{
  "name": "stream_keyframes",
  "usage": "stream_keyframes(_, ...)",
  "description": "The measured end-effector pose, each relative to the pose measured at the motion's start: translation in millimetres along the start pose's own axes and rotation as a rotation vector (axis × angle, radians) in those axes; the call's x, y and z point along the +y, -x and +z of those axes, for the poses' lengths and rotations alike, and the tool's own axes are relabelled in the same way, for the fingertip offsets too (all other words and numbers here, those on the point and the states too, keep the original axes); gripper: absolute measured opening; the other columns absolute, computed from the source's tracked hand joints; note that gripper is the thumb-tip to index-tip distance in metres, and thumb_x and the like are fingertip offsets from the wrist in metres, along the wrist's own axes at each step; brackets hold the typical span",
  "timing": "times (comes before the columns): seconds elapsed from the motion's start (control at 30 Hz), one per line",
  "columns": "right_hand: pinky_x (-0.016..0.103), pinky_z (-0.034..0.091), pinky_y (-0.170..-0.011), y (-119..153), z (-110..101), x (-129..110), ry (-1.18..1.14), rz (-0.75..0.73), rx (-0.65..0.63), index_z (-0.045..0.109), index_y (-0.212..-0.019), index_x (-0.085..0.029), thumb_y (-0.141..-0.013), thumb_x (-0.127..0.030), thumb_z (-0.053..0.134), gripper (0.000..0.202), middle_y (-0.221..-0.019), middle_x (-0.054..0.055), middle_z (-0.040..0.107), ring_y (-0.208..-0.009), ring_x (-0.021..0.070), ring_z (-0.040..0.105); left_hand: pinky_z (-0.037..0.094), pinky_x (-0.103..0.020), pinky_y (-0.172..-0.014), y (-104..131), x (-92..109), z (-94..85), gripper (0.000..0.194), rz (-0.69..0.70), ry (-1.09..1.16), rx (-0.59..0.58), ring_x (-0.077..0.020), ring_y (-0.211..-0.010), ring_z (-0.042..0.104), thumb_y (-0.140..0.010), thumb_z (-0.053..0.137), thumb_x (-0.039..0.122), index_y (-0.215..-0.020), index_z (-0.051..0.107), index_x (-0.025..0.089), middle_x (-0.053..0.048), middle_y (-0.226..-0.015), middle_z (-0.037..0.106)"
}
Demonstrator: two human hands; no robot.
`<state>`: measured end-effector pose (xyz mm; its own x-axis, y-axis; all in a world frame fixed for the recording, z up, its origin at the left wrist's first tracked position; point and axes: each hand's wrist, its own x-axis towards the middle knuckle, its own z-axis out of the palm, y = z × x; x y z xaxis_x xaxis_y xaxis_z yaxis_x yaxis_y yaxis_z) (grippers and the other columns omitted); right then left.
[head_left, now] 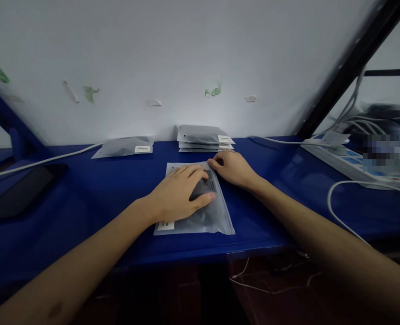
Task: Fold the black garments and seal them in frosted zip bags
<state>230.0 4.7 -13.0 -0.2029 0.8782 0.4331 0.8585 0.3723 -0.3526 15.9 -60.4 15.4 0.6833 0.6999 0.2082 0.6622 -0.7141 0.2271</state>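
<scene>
A frosted plastic zip bag (208, 221) with a dark item inside lies flat near the front of the blue table. My left hand (178, 194) rests on it with fingers and thumb spread, covering its middle. At the bag's far right corner, my right hand (234, 168) has thumb and forefinger pinched on the zip edge. A white label (166, 225) shows at the near left corner. Behind my hands, several similar bags (202, 134) are stacked against the wall, and another single bag (123, 146) lies to their left.
A dark phone-like slab (22, 192) lies on the table (95, 198) at the left, with a white cable (47, 160) running behind it. At the right are a white power strip (345, 162) and looping cables (332, 194). A white wall (173, 58) rises behind the table.
</scene>
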Motion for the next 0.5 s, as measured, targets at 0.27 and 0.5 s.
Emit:
stream_keyframes(0.27, 0.036, 0.045, -0.067, 2.5, -0.9, -4.7, 0.041, 0.073, -0.014, 0.064, -0.067, -0.022, -0.086, -0.033, 0.054, 0.024, -0.076, 0.009, 0.069, -0.074, 0.023, 0.063, 0.024, -0.053, -0.12, -8.4, 1.5, 11.4, 0.064, -0.05, -0.063, -0.068, -0.032, -0.147, 0.031, -0.099, 0.033, 0.059, -0.147, 0.043, 0.018, -0.012, -0.158, 0.038)
stream_keyframes(0.5, 0.039, 0.045, -0.074, 32.3, -15.7, -30.2, 0.131, 0.045, -0.075, 0.057, -0.069, -0.022, -0.085, -0.032, 0.055, 0.019, -0.082, 0.009, 0.065, -0.081, 0.0243, 0.059, 0.03, -0.054, -0.117, -10.0, 5.6, 13.9, 0.052, -0.081, -0.143, -0.032, -0.0304, -0.143, 0.037, -0.099, 0.03, 0.035, -0.142, 0.048, 0.012, -0.014, -0.155, 0.042)
